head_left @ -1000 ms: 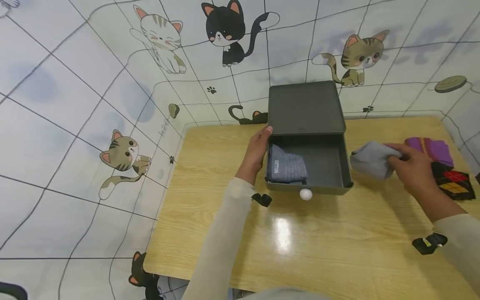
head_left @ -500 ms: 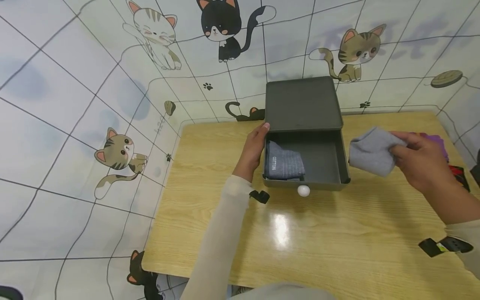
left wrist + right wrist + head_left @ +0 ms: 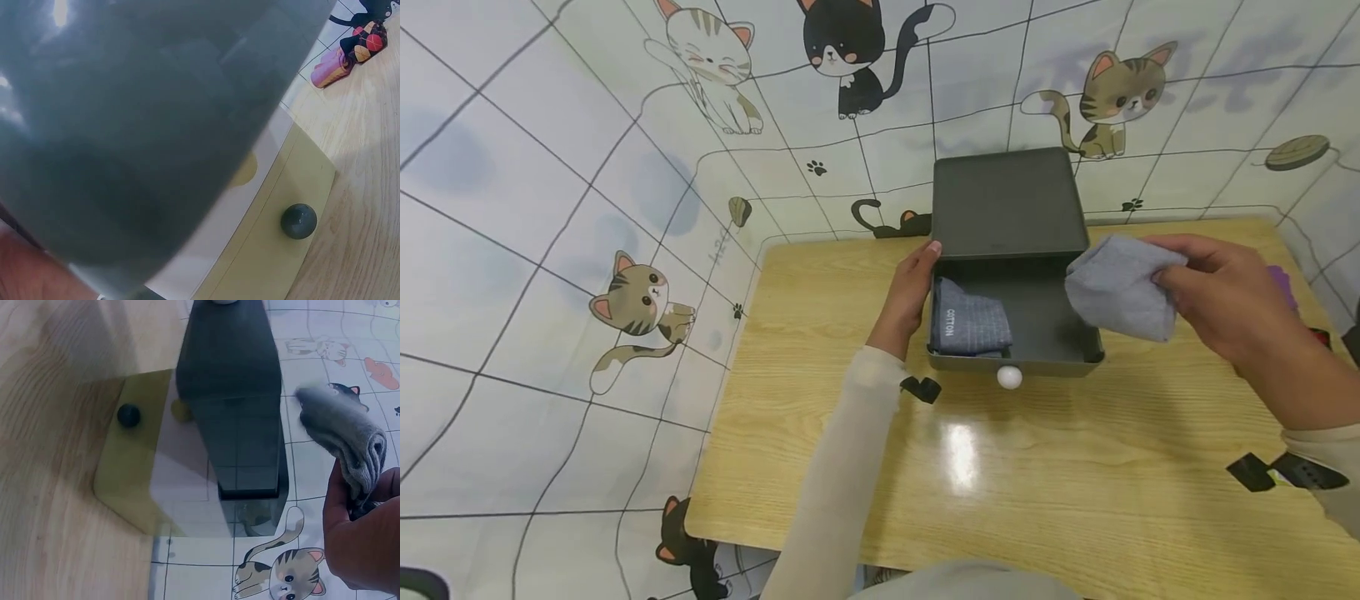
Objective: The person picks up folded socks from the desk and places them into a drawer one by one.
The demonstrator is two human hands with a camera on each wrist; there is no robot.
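Note:
A small chest with a dark grey top stands against the wall, its dark grey drawer pulled out toward me. Inside the drawer, on its left, lies a folded blue-grey sock lettered COTTON. My left hand rests along the chest's left side near the top's front corner; most of its fingers are hidden. Between thumb and fingers my right hand pinches a folded grey sock, held above the drawer's right edge. The right wrist view shows this sock beside the chest, its far end blurred.
A white knob sticks out from the drawer front. Below it, a yellowish drawer front bears a dark knob. Folded purple socks and argyle socks lie on the wooden table at the right.
My right hand has lifted the grey sock off the right of the table and carried it left to the drawer's right edge. The left hand has stayed at the chest's side.

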